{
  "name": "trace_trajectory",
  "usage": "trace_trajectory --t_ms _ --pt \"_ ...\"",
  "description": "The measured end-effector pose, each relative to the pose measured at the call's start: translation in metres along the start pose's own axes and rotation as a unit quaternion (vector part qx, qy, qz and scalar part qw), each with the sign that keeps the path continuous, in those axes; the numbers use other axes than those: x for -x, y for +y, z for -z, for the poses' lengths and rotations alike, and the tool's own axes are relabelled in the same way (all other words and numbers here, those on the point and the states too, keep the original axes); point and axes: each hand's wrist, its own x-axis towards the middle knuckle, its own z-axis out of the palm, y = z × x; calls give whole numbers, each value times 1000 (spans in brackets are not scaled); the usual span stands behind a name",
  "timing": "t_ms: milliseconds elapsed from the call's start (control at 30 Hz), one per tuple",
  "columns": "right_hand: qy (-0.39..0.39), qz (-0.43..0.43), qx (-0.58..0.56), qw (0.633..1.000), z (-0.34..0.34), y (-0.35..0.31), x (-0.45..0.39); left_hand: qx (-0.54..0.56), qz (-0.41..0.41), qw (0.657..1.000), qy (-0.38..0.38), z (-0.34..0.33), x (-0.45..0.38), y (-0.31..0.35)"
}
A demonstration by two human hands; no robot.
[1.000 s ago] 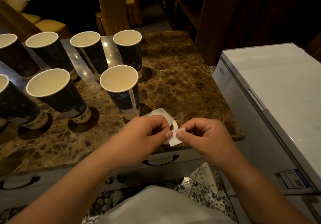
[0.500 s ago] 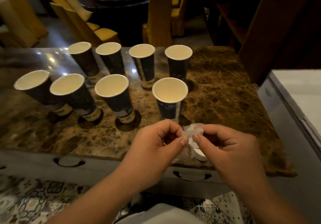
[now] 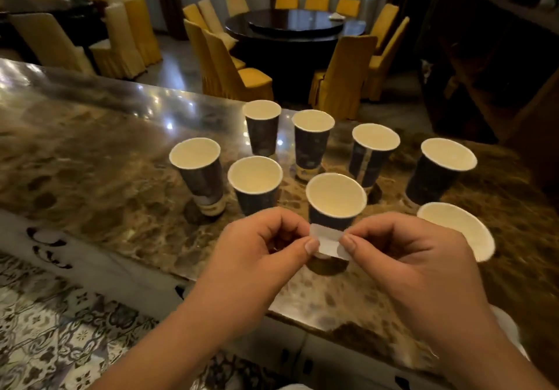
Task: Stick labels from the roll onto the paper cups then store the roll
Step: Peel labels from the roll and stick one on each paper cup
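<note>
The roll had left the hands; left hand [image 3: 266, 247] and right hand [image 3: 393, 250] pinched 1 label [image 3: 328, 241] taut before the nearest cup [image 3: 335, 200].

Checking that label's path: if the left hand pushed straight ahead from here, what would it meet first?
Probably the nearest paper cup, just beyond the label that the left hand pinches; depth is uncertain.

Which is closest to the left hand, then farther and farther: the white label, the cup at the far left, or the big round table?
1. The white label, pinched in the left hand's fingers, at its right.
2. The far-left cup, standing beyond the hand on the marble counter.
3. The round table, far back among yellow chairs.
</note>
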Motion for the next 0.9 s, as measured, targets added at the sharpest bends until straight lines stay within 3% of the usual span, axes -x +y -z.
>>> trace_trajectory --t_ms 167,333,500,700,800,900 --pt "27 31 6 999 -62 -26 -55 42 10 996 79 72 -33 -6" --pt "88 33 21 995 -107 -41 -110 3 -88 988 130 151 -92 -1" --pt "122 3 62 991 -132 -42 -147 -173 -108 979 30 196 -202 -37" --pt "147 -37 105 983 -144 -35 -161 -272 -14 953 -133 174 -306 -121" --pt "145 -47 118 981 -146 -31 -167 -228 8 956 -185 155 -325 -150" --pt "149 -51 129 979 -148 -27 -174 -163 1 968 -190 142 -337 -165"
